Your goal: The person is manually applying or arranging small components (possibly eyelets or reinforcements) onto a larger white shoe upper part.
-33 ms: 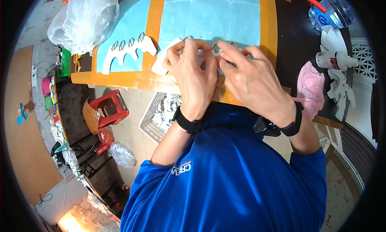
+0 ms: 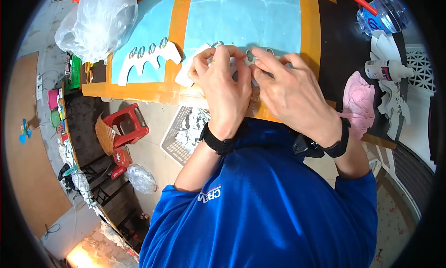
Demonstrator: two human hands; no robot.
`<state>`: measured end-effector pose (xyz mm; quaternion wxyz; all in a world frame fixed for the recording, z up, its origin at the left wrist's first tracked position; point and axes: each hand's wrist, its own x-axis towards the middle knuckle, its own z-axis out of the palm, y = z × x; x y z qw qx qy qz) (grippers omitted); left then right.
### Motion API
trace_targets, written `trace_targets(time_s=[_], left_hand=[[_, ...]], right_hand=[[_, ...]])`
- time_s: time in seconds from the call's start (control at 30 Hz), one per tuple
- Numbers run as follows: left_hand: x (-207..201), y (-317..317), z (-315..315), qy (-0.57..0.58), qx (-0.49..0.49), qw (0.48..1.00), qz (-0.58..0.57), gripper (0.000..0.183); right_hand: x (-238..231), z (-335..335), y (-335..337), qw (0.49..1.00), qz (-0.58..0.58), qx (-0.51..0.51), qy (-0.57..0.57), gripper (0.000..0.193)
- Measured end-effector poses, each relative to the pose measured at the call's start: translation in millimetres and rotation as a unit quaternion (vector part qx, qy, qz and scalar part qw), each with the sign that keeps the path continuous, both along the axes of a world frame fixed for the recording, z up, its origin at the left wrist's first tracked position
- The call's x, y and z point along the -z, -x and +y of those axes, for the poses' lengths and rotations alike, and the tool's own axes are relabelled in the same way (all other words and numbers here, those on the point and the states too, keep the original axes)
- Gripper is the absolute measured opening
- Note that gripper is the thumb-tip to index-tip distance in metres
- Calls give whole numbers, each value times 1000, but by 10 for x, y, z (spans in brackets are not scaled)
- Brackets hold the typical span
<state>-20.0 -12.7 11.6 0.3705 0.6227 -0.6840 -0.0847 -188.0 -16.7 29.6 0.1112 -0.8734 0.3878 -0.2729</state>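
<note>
A white scalloped piece (image 2: pixel 186 74) lies at the table's near edge under my hands, with several oval metal rings along its far edge. My left hand (image 2: pixel 224 84) bends over its middle, thumb and forefinger closed on the piece. From the right, my right hand (image 2: pixel 293 89) meets it, fingertips pinched close to one ring (image 2: pixel 249 55). My fingers hide much of the piece and exactly what each fingertip grips. Farther left rests a similar white scalloped piece (image 2: pixel 149 59), untouched, with oval metal rings on its upper edge.
Blue sheets edged with orange tape cover the table (image 2: pixel 241 17). A clear plastic bag (image 2: pixel 100 24) stands at far left. On the right are a water bottle (image 2: pixel 383 17), a white squeeze bottle (image 2: pixel 388 70) and pink cloth (image 2: pixel 358 100). Below sit a white basket (image 2: pixel 174 149) and red stool (image 2: pixel 134 126).
</note>
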Motion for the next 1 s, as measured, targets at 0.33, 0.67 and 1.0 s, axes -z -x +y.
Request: trace_targets(time_s=[0.33,0.67,1.0], left_hand=[[17,-26,-4,26,24,999,-9,23],[17,-182,72,91,53,986,-129,25],[-84,-379,198,41,132,966,-219,45]], right_hand=[[-10,-2,-7,999,33,2,27,24],[-30,7,-1,999,37,-4,12,28],[-37,-5,-6,998,55,-9,34,31]])
